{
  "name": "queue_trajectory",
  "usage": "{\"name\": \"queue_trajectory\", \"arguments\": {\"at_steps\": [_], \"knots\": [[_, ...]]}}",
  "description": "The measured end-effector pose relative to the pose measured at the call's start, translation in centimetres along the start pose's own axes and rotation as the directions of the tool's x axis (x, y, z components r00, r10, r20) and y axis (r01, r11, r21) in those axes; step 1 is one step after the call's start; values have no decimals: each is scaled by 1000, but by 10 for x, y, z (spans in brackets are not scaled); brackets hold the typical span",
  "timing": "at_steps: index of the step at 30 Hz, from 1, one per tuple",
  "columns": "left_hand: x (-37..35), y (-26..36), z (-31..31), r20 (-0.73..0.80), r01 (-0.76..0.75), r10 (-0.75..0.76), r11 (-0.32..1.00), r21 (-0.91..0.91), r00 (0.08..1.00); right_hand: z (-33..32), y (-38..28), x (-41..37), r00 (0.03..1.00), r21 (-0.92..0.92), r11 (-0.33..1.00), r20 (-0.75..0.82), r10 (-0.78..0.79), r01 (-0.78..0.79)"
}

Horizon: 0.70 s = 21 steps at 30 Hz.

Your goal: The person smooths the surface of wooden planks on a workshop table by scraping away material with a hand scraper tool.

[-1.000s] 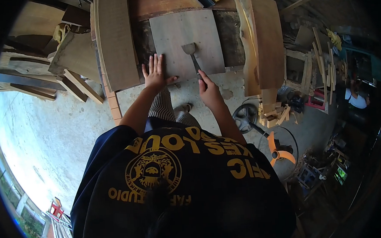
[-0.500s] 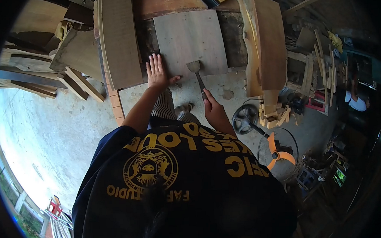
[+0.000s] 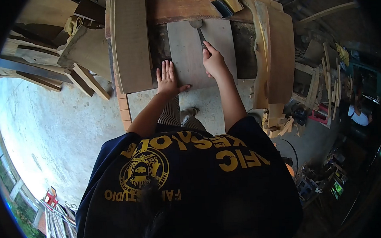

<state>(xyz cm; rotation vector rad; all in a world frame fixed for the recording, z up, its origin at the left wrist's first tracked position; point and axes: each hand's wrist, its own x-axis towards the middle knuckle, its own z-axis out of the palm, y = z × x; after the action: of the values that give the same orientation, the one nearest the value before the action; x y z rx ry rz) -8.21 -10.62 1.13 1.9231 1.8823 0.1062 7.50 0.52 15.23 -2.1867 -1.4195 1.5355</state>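
A thin pale board (image 3: pixel 183 54) lies across the dark middle of the workbench (image 3: pixel 243 43). My left hand (image 3: pixel 168 82) rests with fingers spread at the board's near left corner. Fingers wrapped round its handle, my right hand (image 3: pixel 214 62) holds a scraper (image 3: pixel 197 24) above the right half of the board. The scraper's flat blade is at the far edge of the board and points away from me. Whether the blade touches the wood cannot be made out.
Long brown planks (image 3: pixel 131 49) lie on the bench at the left, and a curved board (image 3: pixel 281 58) at the right. A dark block (image 3: pixel 222 8) sits beyond the pale board. Wood offcuts (image 3: pixel 281 123) are piled low right. Another person (image 3: pixel 359 115) is far right.
My right hand has pushed the scraper from the board's near edge to its far edge. My left hand is still flat at the near left corner. The whole view has shifted a little.
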Motion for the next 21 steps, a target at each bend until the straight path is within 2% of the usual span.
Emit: {"name": "queue_trajectory", "arguments": {"at_steps": [2, 3, 4, 6, 8, 14, 17, 19, 21], "knots": [[-1, 1, -3, 0, -5, 5, 1000, 11, 1000, 9, 11, 10, 999, 4, 999, 11, 44, -44], [-2, 7, -20, 115, 7, -12, 999, 41, 993, 24, 40, 30, 987, -25, 990, -83, -140, 138], [-2, 11, -31, 223, 13, -30, 997, 74, 974, 31, 58, 41, 931, -70, 946, -172, -323, 316], [1, 6, -30, 238, -20, 4, 998, 66, 971, 32, 60, 27, 925, -71, 941, -172, -338, 331], [1, 7, -29, 329, -43, -18, 983, 178, 944, 31, 66, 2, 967, -47, 974, -120, -224, 220], [1, 8, -25, 294, -21, -19, 991, 132, 956, 27, 142, -89, 952, -40, 952, -32, -305, 304], [1, 6, -22, 278, -21, -19, 990, 142, 960, 22, 169, -137, 974, -69, 972, 18, -225, 226], [2, 7, -24, 293, -19, -25, 989, 146, 956, 20, 175, -155, 983, -121, 990, 161, 86, -67], [1, 7, -24, 290, -19, -23, 990, 143, 957, 26, 176, -152, 988, -132, 991, 142, 55, -36]]}}
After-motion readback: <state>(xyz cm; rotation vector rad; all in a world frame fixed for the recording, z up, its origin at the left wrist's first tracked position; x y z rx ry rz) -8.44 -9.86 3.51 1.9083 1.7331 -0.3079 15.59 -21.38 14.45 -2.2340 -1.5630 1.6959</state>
